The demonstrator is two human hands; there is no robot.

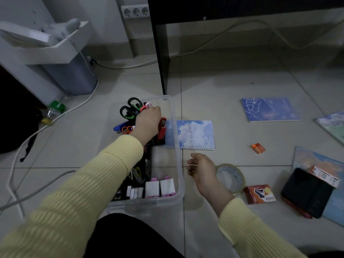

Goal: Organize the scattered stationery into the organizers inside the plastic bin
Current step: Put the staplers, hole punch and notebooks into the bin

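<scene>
1. Right hand (202, 170) hovers over the floor just right of the plastic bin (179, 183); fingers loosely curled, holding nothing.
2. Tape roll (240, 175) and staple box (259, 194) lie on the floor beside that wrist.
3. Left hand (149, 123) is inside the bin above the black organizer (148, 164), fingertips by the green-handled scissors (130, 108); grip cannot be told.
4. Cloud notebook (195, 135) lies flat by the bin's right wall.

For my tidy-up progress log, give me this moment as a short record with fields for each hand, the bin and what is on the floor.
left hand: inside the plastic bin, fingers curled beside the green-handled scissors; unclear whether it grips anything
right hand: loosely curled, holding nothing, beside the tape roll
on floor: tape roll, orange box, small orange item, cloud notebook, blue notebook
</scene>
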